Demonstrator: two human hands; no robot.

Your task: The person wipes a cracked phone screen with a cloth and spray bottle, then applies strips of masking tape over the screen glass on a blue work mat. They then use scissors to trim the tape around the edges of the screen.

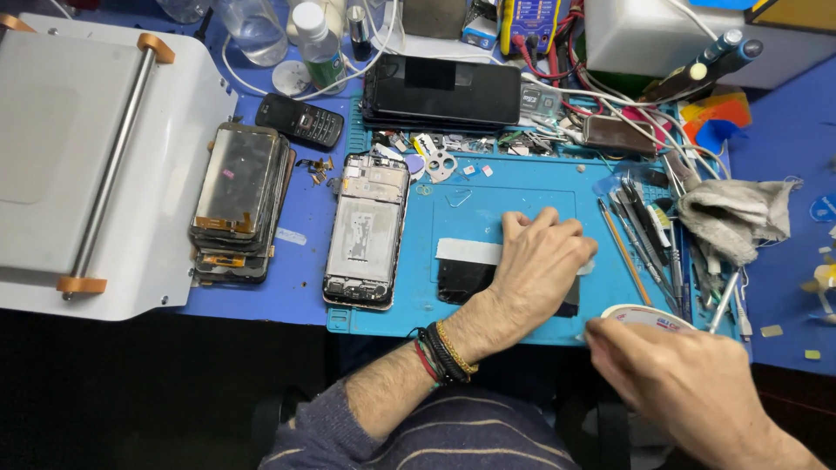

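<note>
My left hand (538,261) is flat, fingers together, pressing the dark phone part (466,280) with its white strip (468,251) onto the blue mat (514,187); its long axis runs left-right. My right hand (688,379) is pinched on a tape roll (646,317) at the desk's near edge. There's open mat above my knuckles. The stripped phone frame (367,231) lies lengthwise to the left, tools (649,235) crowd the right.

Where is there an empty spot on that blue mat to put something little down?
The barest patch of the blue mat lies between the opened phone frame and the left hand, above the white strip. A smaller one sits near the mat's front left corner. The tool pile on the right and the tiny parts along the top are crowded.
</note>
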